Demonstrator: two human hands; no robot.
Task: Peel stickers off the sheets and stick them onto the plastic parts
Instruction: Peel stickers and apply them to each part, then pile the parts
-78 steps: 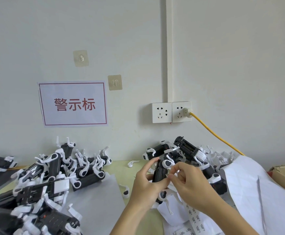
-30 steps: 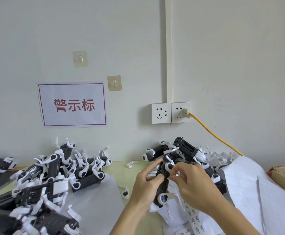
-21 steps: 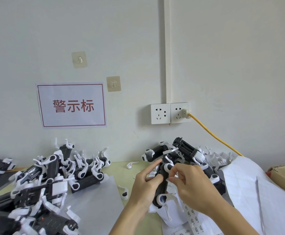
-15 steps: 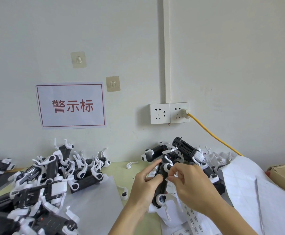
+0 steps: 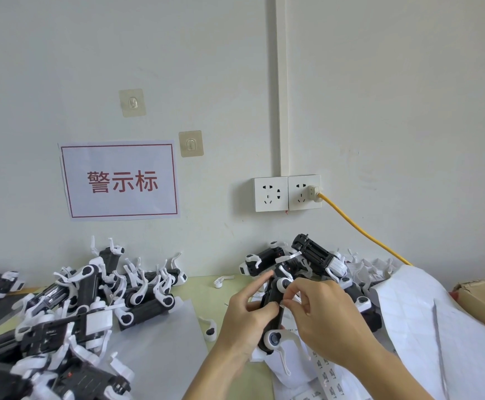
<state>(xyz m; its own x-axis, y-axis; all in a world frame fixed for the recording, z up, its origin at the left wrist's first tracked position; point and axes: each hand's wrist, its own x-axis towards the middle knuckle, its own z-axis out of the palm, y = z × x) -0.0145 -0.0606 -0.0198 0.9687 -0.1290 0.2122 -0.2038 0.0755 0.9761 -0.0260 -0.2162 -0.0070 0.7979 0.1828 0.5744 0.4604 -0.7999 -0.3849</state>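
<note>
My left hand (image 5: 245,319) grips a black plastic part with white clips (image 5: 273,321), held upright above the table, its index finger stretched along the part's top. My right hand (image 5: 322,316) is against the part's right side, thumb and fingertips pinching a small sticker (image 5: 282,304) on its surface. A strip of stickers (image 5: 323,368) lies on the table below my right hand, partly hidden by my wrist.
A big heap of black and white parts (image 5: 71,307) fills the left. A smaller heap (image 5: 316,264) sits by the wall behind my hands. White sticker sheets (image 5: 437,327) spread on the right, beside a cardboard box (image 5: 483,301). A yellow cable (image 5: 359,229) runs from the wall socket.
The part has been turned upright in my left hand. My right hand's fingertips slid down from near its upper end to its middle.
</note>
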